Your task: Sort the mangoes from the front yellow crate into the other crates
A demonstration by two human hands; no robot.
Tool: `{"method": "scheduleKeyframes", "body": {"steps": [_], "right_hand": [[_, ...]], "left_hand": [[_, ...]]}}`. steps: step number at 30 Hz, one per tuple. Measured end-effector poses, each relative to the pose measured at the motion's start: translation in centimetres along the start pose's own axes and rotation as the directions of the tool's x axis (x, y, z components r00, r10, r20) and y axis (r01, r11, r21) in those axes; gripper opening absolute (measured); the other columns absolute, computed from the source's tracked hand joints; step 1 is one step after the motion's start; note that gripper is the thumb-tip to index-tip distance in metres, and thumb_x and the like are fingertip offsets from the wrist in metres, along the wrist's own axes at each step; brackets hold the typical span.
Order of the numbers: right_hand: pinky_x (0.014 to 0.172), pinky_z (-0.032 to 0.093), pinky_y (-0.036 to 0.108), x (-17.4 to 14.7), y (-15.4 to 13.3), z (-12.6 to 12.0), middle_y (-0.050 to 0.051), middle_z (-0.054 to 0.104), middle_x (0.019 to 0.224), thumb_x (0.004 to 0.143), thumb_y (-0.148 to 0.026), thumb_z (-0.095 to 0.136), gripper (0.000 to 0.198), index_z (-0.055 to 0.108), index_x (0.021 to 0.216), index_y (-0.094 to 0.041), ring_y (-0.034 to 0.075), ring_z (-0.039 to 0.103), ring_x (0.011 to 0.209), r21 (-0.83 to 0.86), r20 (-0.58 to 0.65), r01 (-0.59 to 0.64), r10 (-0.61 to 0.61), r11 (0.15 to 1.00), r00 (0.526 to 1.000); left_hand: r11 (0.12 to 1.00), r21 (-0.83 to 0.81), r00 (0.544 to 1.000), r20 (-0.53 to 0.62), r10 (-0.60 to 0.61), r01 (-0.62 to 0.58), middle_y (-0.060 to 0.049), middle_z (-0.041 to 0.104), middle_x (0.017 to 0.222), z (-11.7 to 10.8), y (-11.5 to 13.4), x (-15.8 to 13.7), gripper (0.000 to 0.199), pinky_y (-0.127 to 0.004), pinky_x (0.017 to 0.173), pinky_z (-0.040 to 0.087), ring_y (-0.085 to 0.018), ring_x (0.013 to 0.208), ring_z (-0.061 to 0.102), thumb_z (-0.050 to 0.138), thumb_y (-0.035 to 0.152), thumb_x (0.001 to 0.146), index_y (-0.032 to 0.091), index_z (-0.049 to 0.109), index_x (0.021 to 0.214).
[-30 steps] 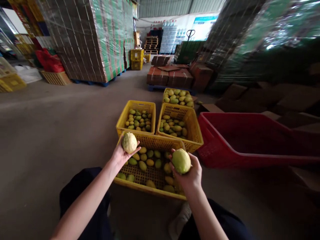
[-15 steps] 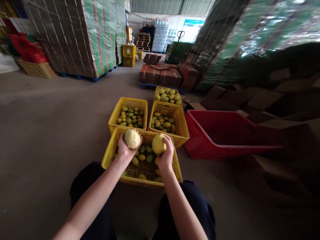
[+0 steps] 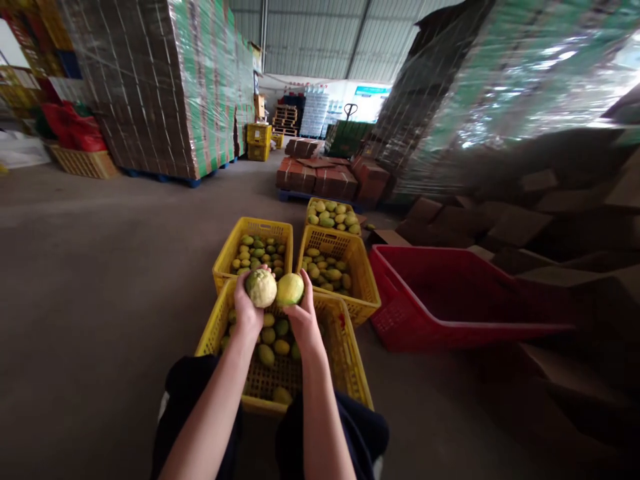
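Observation:
My left hand point(image 3: 247, 308) is closed around a pale, bumpy yellow-green fruit point(image 3: 261, 288), perhaps a citron. A smoother yellow fruit point(image 3: 291, 290) with a green underside rests in my right hand point(image 3: 306, 313), gripped between thumb and fingers. The two fruits are side by side, nearly touching, above the near yellow crate point(image 3: 357, 360). Inside that crate lie several loose green-yellow fruits point(image 3: 267, 355), partly hidden by my hands and forearms.
Beyond stand a left yellow crate point(image 3: 227, 250), a right yellow crate point(image 3: 367, 277) and a far crate heaped with fruit point(image 3: 333, 215). A red basket point(image 3: 400, 333) is at the right, beside loose cardboard point(image 3: 520, 220). Wrapped pallet stacks point(image 3: 145, 93) rise behind.
My hands have come together, the right one moving left with its fruit. The fruits have turned, showing greener sides. The view has tilted up, so the crates sit lower.

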State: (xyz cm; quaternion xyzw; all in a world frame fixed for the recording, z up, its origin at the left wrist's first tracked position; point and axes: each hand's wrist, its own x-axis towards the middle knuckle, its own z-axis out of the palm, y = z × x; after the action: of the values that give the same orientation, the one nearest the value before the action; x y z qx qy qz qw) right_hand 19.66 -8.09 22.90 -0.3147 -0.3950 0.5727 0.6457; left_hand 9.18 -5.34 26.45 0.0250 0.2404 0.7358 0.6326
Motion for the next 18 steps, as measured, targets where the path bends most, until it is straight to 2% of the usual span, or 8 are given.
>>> {"method": "scheduleKeyframes", "body": {"steps": [2,7,9,12,14,18], "right_hand": [[0.111,0.036,0.041,0.4,0.1,0.0,0.001,0.050,0.139,0.058,-0.011,0.068,0.097,0.032,0.145,-0.033,0.025,0.050,0.126,0.001,0.086,-0.052,0.052,0.999,0.995],[0.104,0.045,0.045,0.4,1.0,1.8,0.007,0.045,0.145,0.059,-0.013,0.079,0.128,-0.007,0.150,-0.037,0.026,0.048,0.132,0.017,0.226,-0.113,0.106,0.993,0.968],[0.101,0.048,0.045,0.3,1.7,2.4,0.011,0.044,0.146,0.061,-0.017,0.081,0.128,-0.010,0.149,-0.034,0.027,0.048,0.132,-0.013,0.260,-0.112,0.112,0.994,0.959],[0.104,0.045,0.044,0.5,2.4,2.3,0.013,0.048,0.142,0.063,-0.023,0.082,0.116,0.004,0.150,-0.028,0.027,0.049,0.130,-0.151,0.245,-0.038,0.075,0.988,0.967],[0.103,0.046,0.043,0.6,2.4,1.9,0.012,0.056,0.133,0.063,-0.027,0.083,0.108,0.015,0.148,-0.025,0.026,0.056,0.122,-0.309,0.226,0.029,0.044,0.951,0.973],[0.080,0.055,0.039,0.4,1.1,1.3,0.008,0.071,0.100,0.058,-0.037,0.085,0.088,0.043,0.133,-0.021,0.025,0.067,0.088,-0.668,0.155,0.090,0.020,0.739,0.988]], "left_hand": [[1.000,-0.027,0.999,-0.033,-0.016,0.015,-0.006,0.071,0.071,0.1,0.7,0.1,0.030,-0.032,0.081,0.054,-0.017,0.068,0.068,0.044,0.024,0.082,0.013,0.070,0.072],[0.993,-0.080,0.989,-0.115,-0.090,0.081,-0.008,0.068,0.069,0.2,3.0,0.6,0.040,-0.034,0.072,0.055,-0.019,0.065,0.066,0.036,0.032,0.088,0.014,0.070,0.075],[0.993,-0.098,0.988,-0.136,-0.077,0.064,-0.009,0.068,0.070,0.0,3.6,0.7,0.042,-0.034,0.070,0.055,-0.019,0.065,0.066,0.034,0.033,0.089,0.014,0.070,0.077],[0.992,-0.111,0.988,-0.131,-0.076,0.062,-0.009,0.067,0.071,-0.2,3.9,0.7,0.041,-0.033,0.068,0.055,-0.020,0.066,0.066,0.034,0.033,0.089,0.013,0.069,0.080],[0.990,-0.115,0.988,-0.128,-0.091,0.076,-0.009,0.067,0.072,-0.3,4.0,0.6,0.039,-0.032,0.066,0.054,-0.020,0.067,0.066,0.035,0.032,0.089,0.013,0.069,0.083],[0.982,-0.135,0.978,-0.139,-0.154,0.135,-0.008,0.067,0.073,-0.6,4.4,0.4,0.034,-0.031,0.065,0.054,-0.020,0.068,0.065,0.038,0.029,0.087,0.014,0.069,0.090]]}}
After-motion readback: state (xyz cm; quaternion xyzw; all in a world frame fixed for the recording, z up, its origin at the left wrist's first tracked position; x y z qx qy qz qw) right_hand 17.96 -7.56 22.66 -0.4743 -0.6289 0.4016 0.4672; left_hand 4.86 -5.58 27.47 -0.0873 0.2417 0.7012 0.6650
